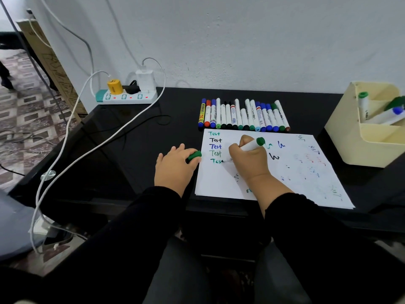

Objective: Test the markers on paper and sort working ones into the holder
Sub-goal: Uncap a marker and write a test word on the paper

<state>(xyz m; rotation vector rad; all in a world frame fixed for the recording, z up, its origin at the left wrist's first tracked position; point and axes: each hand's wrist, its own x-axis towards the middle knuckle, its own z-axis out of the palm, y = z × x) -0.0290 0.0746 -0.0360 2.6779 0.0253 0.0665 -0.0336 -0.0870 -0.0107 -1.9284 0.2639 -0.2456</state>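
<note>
Table (153, 137), black, carries everything. Paper sheet (285, 172) lies at centre, "Test" written in a column down its left side. Cream holder (350, 150) sits at far right, well apart from the sheet, a few markers already inside. Row of capped markers (243, 116) lies just behind the sheet's far edge, long axes pointing away from the person. Right hand (249, 159) has its grip curled round a green whiteboard marker (252, 145), tip down on the paper at the fifth "Test", barrel slanting up and right, green end toward the holder. Left hand (173, 165) rests on the table just left of the sheet, fingers pinching the green cap (194, 156). Cap lies left of the tip, so capping likely means bringing the hands together; the right hand is nearer the holder.
</note>
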